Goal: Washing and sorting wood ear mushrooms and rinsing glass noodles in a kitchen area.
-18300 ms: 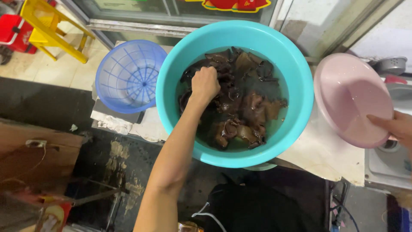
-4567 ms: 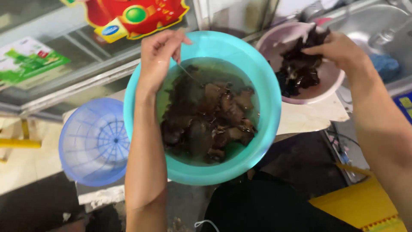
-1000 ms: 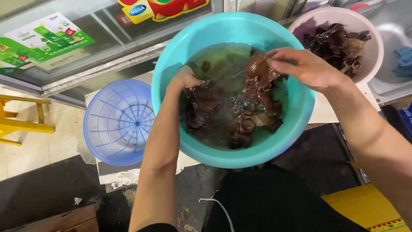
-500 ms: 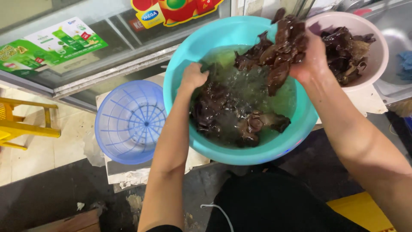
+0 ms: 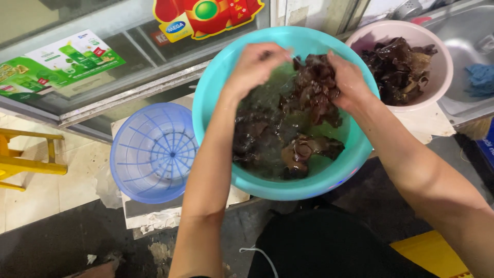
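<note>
Cluttered bench: your left hand (image 5: 254,67) and right hand (image 5: 350,80) are gripping dark wet fungus clump (image 5: 314,87) over round teal plastic basin (image 5: 216,98), letting water drain.

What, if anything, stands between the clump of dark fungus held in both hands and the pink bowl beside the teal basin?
Nothing visible. Both hands, left hand and right hand, hold the fungus clump above the teal basin. The pink bowl sits just right of it, open-topped, already partly filled with fungus.

Teal basin (image 5: 216,82) w/ dark brown fungus (image 5: 314,90), pink bowl (image 5: 442,56), blue ribbed strainer (image 5: 154,154).
</note>
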